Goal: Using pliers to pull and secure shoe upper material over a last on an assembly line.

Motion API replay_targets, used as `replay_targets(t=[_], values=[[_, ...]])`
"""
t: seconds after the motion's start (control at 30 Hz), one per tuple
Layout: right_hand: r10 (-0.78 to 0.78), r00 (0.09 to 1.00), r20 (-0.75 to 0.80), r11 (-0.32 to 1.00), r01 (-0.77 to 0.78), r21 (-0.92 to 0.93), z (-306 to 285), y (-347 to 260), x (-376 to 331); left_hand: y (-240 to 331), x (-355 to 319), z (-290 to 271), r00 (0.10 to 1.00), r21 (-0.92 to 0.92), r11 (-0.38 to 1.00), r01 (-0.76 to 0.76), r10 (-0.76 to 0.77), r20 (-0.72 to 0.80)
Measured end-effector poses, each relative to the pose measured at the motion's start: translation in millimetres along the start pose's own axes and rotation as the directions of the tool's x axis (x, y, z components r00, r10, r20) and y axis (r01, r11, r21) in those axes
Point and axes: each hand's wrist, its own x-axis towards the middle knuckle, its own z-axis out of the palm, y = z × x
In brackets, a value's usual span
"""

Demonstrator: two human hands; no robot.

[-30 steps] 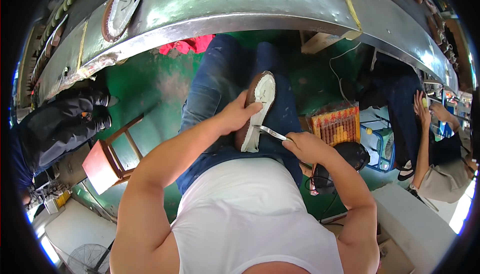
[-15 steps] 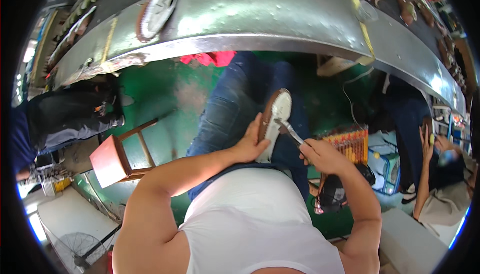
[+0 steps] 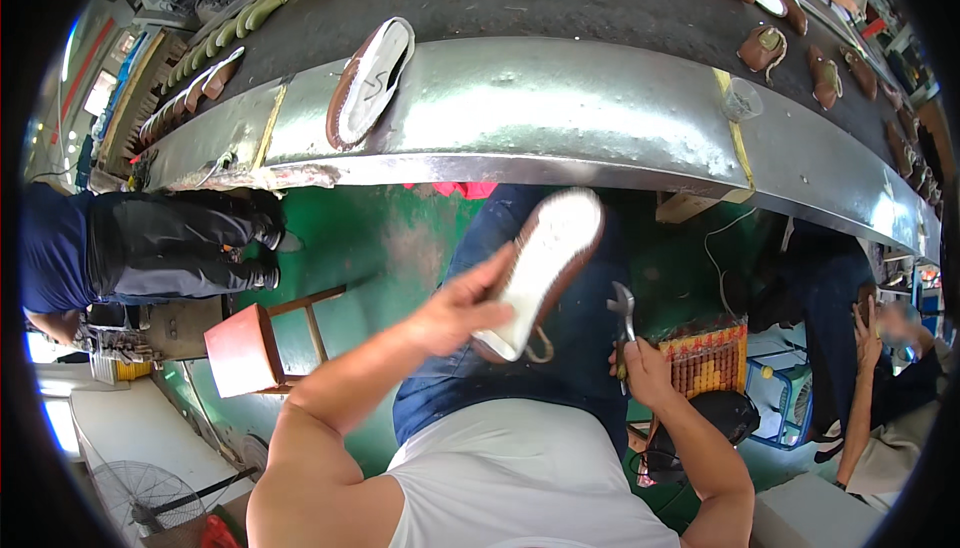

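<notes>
My left hand (image 3: pixel 462 306) grips a brown shoe upper (image 3: pixel 556 270) by its left side, fingers and thumb closed round it. Its white underside faces up, above my jeans, and a loose brown loop hangs from the heel end. To the right of it, apart from the shoe, my right hand (image 3: pixel 642 368) is closed round the handles of metal pincers (image 3: pixel 624 310), their head pointing away from me. A second brown shoe with a white underside (image 3: pixel 372 86) lies on the metal edge of the bench (image 3: pixel 560 98).
Brown and white shoes (image 3: pixel 766 46) and green ones (image 3: pixel 268 6) line the far bench. A red-topped stool (image 3: pixel 244 350) and a fan (image 3: pixel 142 500) stand left. A beaded seat (image 3: pixel 706 360) and black bag (image 3: pixel 726 414) lie right. People are on both sides.
My left hand has raised and turned the shoe, showing its whole white underside. The pincers have come off the shoe and moved right with my right hand. My view has tilted up toward the bench.
</notes>
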Motion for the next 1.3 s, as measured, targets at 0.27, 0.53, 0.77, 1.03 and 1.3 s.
replay_targets(t=[0.27, 0.53, 0.77, 1.03, 1.3], values=[[0.087, 0.991, 0.097, 0.995, -0.081, -0.063, 1, -11, 23, 222, 167, 2, 0.897, 0.778, 0.626, -0.057, 0.373, -0.235], [0.158, 0.982, 0.103, 0.986, -0.162, 0.032, -3, -9, 25, 237, 318, -87, 0.914, 0.621, -0.742, 0.252, 0.393, 0.099], [0.119, 0.975, 0.189, 0.989, -0.132, 0.059, -6, -13, 35, 302, 183, -219, 0.708, 0.713, -0.199, 0.673, 0.452, -0.542], [0.166, 0.976, 0.139, 0.985, -0.171, 0.028, -2, -12, 23, 145, 54, -92, 0.886, 0.334, 0.889, -0.314, 0.401, -0.235], [-0.048, 0.983, 0.179, 0.995, 0.063, -0.077, 5, -93, -2, -73, 55, -29, 0.938, 0.257, 0.920, -0.295, 0.330, -0.104]])
